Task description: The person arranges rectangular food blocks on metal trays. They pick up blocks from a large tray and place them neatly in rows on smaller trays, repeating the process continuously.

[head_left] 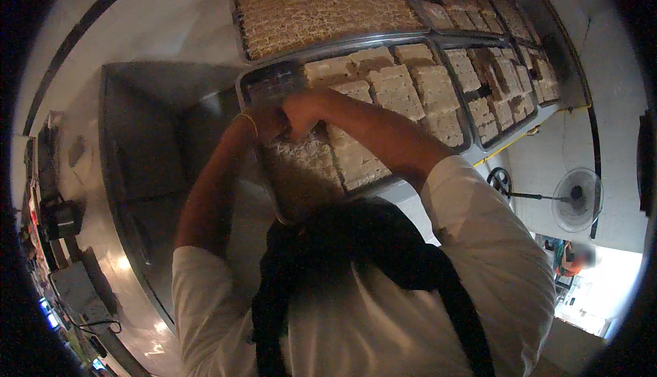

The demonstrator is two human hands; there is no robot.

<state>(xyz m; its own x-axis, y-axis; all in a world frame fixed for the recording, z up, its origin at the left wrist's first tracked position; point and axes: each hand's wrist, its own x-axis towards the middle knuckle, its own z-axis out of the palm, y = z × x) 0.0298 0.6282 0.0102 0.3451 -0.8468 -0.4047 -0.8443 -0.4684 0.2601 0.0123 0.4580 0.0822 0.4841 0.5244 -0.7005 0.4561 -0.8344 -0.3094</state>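
A metal tray (241, 86) holds pale cream blocks (400, 93) cut into squares. Both my hands meet over its left part. My left hand (265, 125), with a thin yellow band on the wrist, has its fingers curled down onto the blocks. My right hand (302, 112) is pressed right beside it, fingers bent. Whether either hand grips a block is hidden by the fingers. My white sleeves and a dark strap fill the lower part of the picture.
Behind the tray lies another tray of golden, finely cut pieces (315, 4). More trays of pale blocks (503, 89) run off to the right. A steel counter (137, 144) is at the left, a standing fan (577, 199) at the right, and a person (575, 260) beyond it.
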